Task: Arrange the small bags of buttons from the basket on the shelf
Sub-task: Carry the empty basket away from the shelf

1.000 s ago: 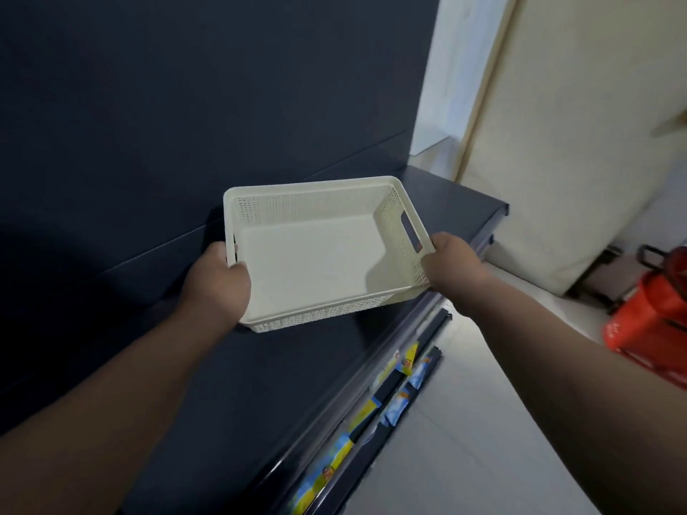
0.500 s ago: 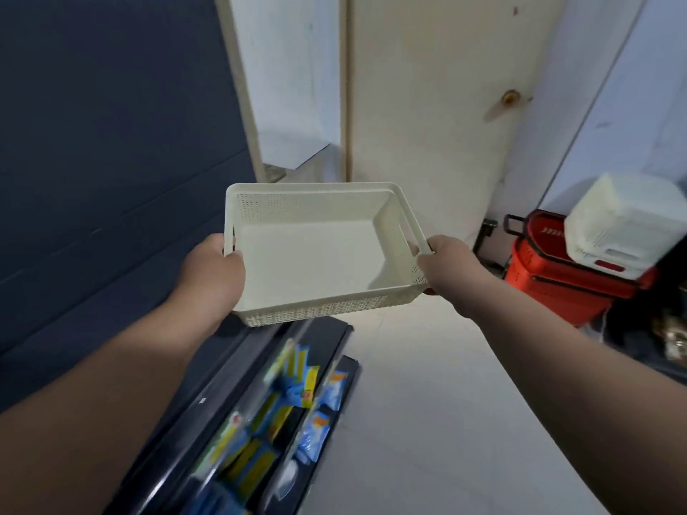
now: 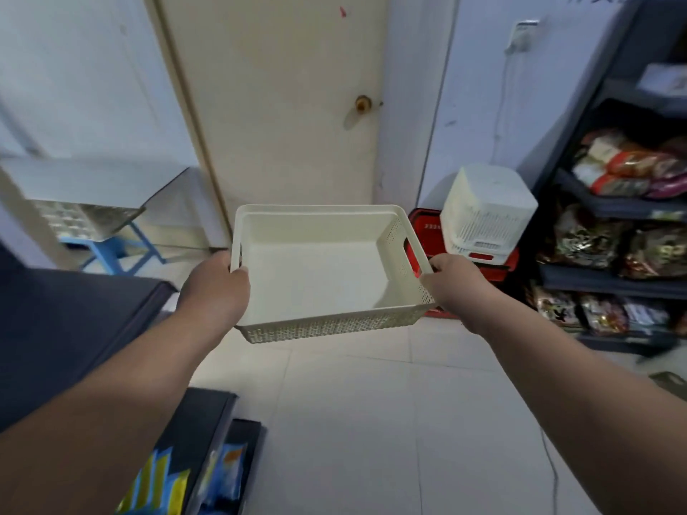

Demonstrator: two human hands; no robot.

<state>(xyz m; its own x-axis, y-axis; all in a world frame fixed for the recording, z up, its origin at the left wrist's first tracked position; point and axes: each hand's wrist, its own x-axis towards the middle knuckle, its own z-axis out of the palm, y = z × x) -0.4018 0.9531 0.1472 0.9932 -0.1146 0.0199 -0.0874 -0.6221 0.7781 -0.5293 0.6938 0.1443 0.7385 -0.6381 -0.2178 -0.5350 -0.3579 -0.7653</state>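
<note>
Basket (image 3: 316, 280), cream plastic, perforated walls, one item: we are holding it level in the air in front of us, above the tiled floor (image 3: 371, 421) and resting on nothing. Our left hand (image 3: 215, 288) is gripping the left rim, and our right hand (image 3: 451, 282) is clasping the right wall beside the handle slot. We are judging that a hand on each side is what is keeping the basket flat. Its inside is showing bare, and no bags of buttons are appearing anywhere, so we are reckoning it emptied. A dark shelf (image 3: 67, 328) is lying low to our left, with coloured packets (image 3: 160, 485) beneath it. A closed door (image 3: 282, 105) is standing straight ahead. A red carrier (image 3: 494, 260) bearing an upturned white tub (image 3: 487, 213) is sitting just beyond our right hand, crowding any swing that way, and stocked shelving (image 3: 632, 210) is lining the far right.
</note>
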